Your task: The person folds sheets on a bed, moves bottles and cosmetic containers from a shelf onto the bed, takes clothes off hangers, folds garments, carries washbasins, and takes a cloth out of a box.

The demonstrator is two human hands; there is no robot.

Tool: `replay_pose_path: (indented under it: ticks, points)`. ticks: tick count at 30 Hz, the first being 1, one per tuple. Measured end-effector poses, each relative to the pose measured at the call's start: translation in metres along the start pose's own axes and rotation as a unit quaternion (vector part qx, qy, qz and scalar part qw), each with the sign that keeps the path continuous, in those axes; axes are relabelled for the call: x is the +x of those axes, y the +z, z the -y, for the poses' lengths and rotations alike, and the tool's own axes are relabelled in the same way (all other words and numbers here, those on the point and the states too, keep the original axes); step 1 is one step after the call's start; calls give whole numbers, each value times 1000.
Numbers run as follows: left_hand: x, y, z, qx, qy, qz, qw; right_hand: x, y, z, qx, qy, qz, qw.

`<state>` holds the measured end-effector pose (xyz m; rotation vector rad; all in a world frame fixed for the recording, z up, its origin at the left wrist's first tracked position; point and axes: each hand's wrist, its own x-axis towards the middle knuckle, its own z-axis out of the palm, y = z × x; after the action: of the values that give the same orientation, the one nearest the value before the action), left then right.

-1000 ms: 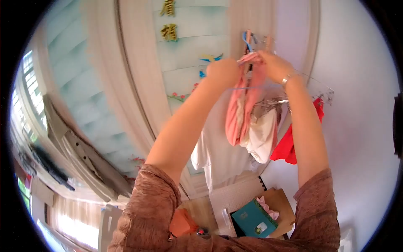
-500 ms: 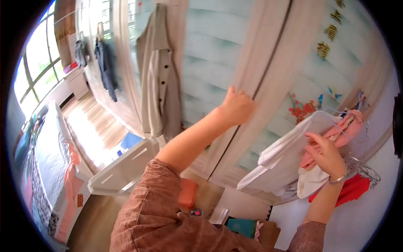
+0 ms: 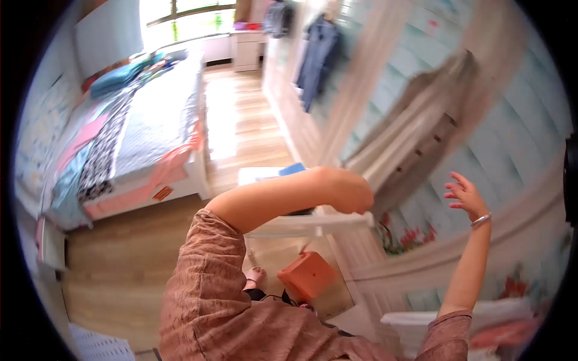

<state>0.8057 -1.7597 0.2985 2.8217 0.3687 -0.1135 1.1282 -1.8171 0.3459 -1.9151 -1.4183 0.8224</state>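
My left hand (image 3: 350,191) is stretched forward, seen from the back. Its fingers bend down out of sight and are blurred, so I cannot tell what they hold, if anything. Just beyond it hangs a long beige coat (image 3: 415,138) with dark buttons, against the wardrobe doors. Below the hand shows the pale edge of a white plastic piece (image 3: 301,225), mostly hidden by my forearm. My right hand (image 3: 465,196), with a bracelet at the wrist, is raised in front of the wardrobe panel (image 3: 506,144). Its fingers are spread with nothing in them.
A bed (image 3: 159,138) with a patterned cover stands at the left. An orange box-like thing (image 3: 308,275) is on the wooden floor (image 3: 132,259) near my foot. Blue jeans (image 3: 319,57) hang farther along the wardrobe. Blurred white and pink clothes (image 3: 506,331) are at lower right.
My view has swung left, bringing more of the bed into sight. My right hand is now away from the hanging white and pink clothes. My left hand is away from the door seam.
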Motion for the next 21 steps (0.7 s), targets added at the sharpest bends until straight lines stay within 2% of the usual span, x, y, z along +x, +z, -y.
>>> replay_pose_path:
  ticks: [2,4,6,8,9,10,12,14,16,17,18,19,21]
  points:
    - [-41,5,24,-26,-50,4,998,68,0,-18,32,-24,-109,993]
    - [-80,16,52,-92,-103,-9,990,128,2,-18,5,-29,-237,971]
    - [-115,31,82,-89,-130,-25,987,201,-5,-48,44,-101,-359,927]
    - [-144,56,112,-136,-198,-43,970,217,26,-28,-104,-188,-458,862]
    - [-155,71,125,-155,-216,-35,963,225,27,-28,-165,-205,-462,847]
    - [-165,82,136,-169,-231,-25,958,239,12,-42,-259,-93,-460,844]
    - [-182,121,162,-212,-234,-35,948,250,-16,-60,-125,-93,-389,908]
    - [-193,130,169,-262,-258,-7,930,232,-23,-44,-161,-61,-386,906]
    - [-197,148,173,-302,-281,-31,911,230,-44,-45,69,-141,-412,898]
    - [-195,156,174,-301,-277,-29,912,225,-50,-34,151,-173,-432,872]
    - [-194,163,174,-311,-267,-66,910,204,-45,8,231,-205,-447,840]
    - [-192,168,173,-321,-256,-103,906,186,-49,43,253,-237,-422,838]
    - [-187,172,168,-325,-242,-95,909,167,-80,90,275,-271,-400,831]
